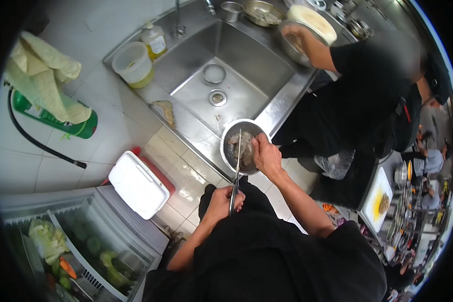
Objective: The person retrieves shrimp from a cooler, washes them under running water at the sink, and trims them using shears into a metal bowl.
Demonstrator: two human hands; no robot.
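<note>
My left hand (pixel 225 203) is closed round the handle of a long, narrow metal tool (pixel 235 176), perhaps a knife or scissors. Its tip reaches over a metal bowl (pixel 225 151) at the sink's front edge. Grey pieces that look like shrimp (pixel 246 146) lie in the bowl. My right hand (pixel 267 156) is at the bowl's right side, thumb over the rim, fingers bent inside against the grey pieces; what they grip is partly hidden. A single shrimp (pixel 165 111) rests on the steel counter left of the sink basin.
The sink (pixel 246 75) lies ahead, with a plastic tub (pixel 132 63) and soap bottle (pixel 154 40) at its left. A co-worker in black (pixel 357 100) stands close at right, one hand in a large bowl (pixel 304 55). A white-lidded cooler (pixel 138 185) and glass-topped fridge (pixel 90 241) are at left.
</note>
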